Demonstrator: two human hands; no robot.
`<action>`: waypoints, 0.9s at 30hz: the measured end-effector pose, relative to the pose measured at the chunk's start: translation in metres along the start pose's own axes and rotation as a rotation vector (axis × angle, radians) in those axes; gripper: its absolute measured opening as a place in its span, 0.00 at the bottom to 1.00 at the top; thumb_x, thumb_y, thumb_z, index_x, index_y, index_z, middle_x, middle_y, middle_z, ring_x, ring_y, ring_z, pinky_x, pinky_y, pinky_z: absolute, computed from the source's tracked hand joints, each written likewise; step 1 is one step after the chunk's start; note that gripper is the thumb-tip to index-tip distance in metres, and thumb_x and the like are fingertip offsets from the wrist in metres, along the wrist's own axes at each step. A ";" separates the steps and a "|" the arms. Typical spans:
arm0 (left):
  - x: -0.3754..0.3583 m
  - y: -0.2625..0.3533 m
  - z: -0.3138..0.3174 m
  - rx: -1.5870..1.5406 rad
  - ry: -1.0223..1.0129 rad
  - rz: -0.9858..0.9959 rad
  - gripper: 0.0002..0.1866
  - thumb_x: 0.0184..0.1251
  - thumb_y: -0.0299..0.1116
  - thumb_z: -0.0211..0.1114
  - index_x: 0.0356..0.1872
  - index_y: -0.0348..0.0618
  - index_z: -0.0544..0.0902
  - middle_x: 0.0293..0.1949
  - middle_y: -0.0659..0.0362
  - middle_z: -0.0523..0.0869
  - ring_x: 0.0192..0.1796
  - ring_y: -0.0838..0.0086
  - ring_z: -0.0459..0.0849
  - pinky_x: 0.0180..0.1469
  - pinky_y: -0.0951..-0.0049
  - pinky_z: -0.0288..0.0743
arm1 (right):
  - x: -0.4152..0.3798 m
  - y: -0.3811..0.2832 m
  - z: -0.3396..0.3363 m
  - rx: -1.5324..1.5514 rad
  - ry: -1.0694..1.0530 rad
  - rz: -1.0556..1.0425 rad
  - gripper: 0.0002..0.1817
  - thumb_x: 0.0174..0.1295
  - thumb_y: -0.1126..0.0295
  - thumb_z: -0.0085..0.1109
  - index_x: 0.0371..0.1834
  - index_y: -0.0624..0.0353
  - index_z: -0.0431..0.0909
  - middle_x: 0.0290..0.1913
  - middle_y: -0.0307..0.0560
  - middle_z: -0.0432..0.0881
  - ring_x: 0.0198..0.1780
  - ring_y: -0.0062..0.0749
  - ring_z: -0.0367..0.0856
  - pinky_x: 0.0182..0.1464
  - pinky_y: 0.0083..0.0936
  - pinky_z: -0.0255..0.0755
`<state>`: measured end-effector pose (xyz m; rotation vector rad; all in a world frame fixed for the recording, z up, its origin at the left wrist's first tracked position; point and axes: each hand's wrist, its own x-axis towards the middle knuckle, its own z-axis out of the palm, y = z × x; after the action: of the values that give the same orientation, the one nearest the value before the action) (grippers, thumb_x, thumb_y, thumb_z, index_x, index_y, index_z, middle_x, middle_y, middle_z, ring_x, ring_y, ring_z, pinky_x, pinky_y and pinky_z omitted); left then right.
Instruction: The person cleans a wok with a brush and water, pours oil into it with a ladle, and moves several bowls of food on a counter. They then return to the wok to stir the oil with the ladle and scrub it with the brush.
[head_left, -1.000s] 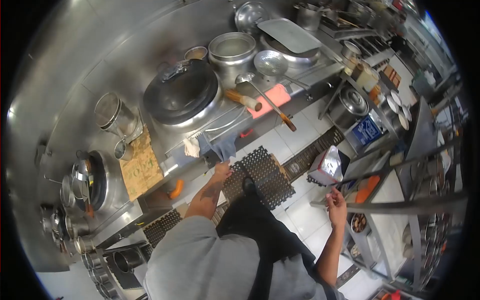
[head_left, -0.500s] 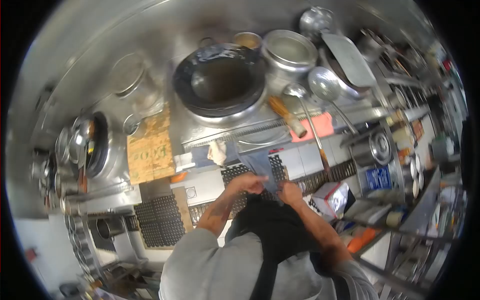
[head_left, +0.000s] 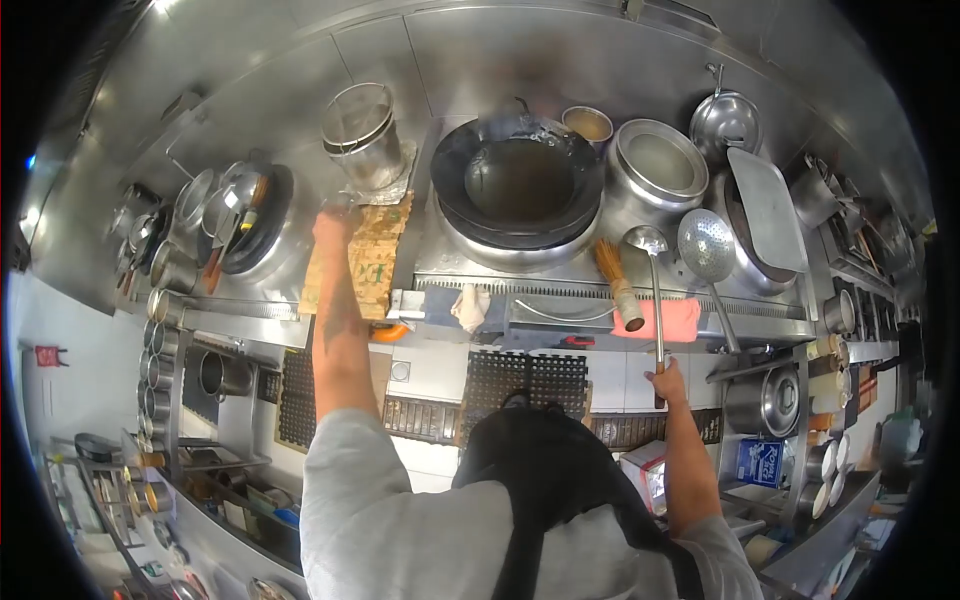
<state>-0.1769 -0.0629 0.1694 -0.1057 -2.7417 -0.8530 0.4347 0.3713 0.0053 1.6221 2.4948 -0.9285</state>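
My left hand [head_left: 333, 228] reaches far forward to a small metal cup [head_left: 342, 203] at the back end of the flattened cardboard [head_left: 355, 265]. Its fingers are closed at the cup's near side, partly hidden by the hand itself. Low on the right, my right hand [head_left: 668, 381] grips the handle end of a long ladle [head_left: 657, 290]. The ladle's bowl lies up on the stove top, beside a bamboo brush [head_left: 618, 285] and a perforated skimmer [head_left: 707, 246]. Under the ladle's handle is a folded pink cloth [head_left: 678, 318].
A large black wok [head_left: 517, 185] holding dark liquid sits on the middle burner. To its right stands a metal pot [head_left: 660, 165]; to its left, a tall pot with a strainer [head_left: 362, 135]. Blue and white cloths [head_left: 468, 308] lie along the front edge. Rubber mats [head_left: 525, 385] cover the floor.
Both hands have parted from the blue-grey cloth they held before my waist. The left has stretched forward to the small cup; the right has moved right onto the ladle handle. The view has shifted.
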 end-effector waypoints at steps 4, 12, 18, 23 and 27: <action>-0.076 0.016 0.012 0.008 0.304 0.167 0.18 0.58 0.43 0.73 0.46 0.44 0.89 0.44 0.45 0.89 0.50 0.55 0.86 0.53 0.59 0.79 | 0.002 0.012 0.010 0.477 -0.079 -0.003 0.13 0.67 0.65 0.63 0.45 0.59 0.70 0.23 0.40 0.75 0.14 0.23 0.71 0.14 0.26 0.66; -0.228 0.196 0.106 -0.377 -0.066 0.731 0.11 0.58 0.39 0.73 0.38 0.44 0.89 0.51 0.50 0.86 0.54 0.52 0.83 0.57 0.54 0.73 | -0.061 -0.125 -0.115 0.693 -0.271 -0.269 0.13 0.70 0.67 0.60 0.53 0.58 0.75 0.24 0.39 0.72 0.23 0.24 0.75 0.23 0.27 0.72; -0.206 0.211 0.164 -0.258 -0.376 0.629 0.16 0.62 0.49 0.69 0.31 0.47 0.89 0.32 0.51 0.89 0.43 0.56 0.87 0.53 0.55 0.71 | -0.068 -0.214 -0.221 -0.235 0.211 -0.677 0.26 0.66 0.68 0.60 0.69 0.55 0.73 0.40 0.59 0.87 0.40 0.53 0.87 0.44 0.40 0.77; -0.202 0.208 0.136 -0.230 -0.429 0.599 0.16 0.60 0.48 0.71 0.32 0.43 0.89 0.34 0.50 0.89 0.44 0.55 0.87 0.53 0.54 0.73 | -0.078 -0.236 -0.205 -0.370 0.105 -0.658 0.24 0.61 0.70 0.61 0.62 0.61 0.78 0.44 0.66 0.84 0.49 0.61 0.83 0.52 0.47 0.76; -0.269 0.159 0.062 -0.538 -0.081 0.731 0.16 0.63 0.41 0.71 0.45 0.41 0.86 0.43 0.47 0.87 0.49 0.51 0.84 0.55 0.54 0.74 | -0.062 -0.238 -0.156 -0.227 -0.022 -0.737 0.25 0.62 0.69 0.61 0.64 0.63 0.76 0.44 0.68 0.84 0.48 0.61 0.83 0.52 0.47 0.76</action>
<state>0.0910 0.1057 0.1338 -1.1678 -2.1646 -1.3055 0.3087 0.3291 0.2643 0.6077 3.0788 -0.6314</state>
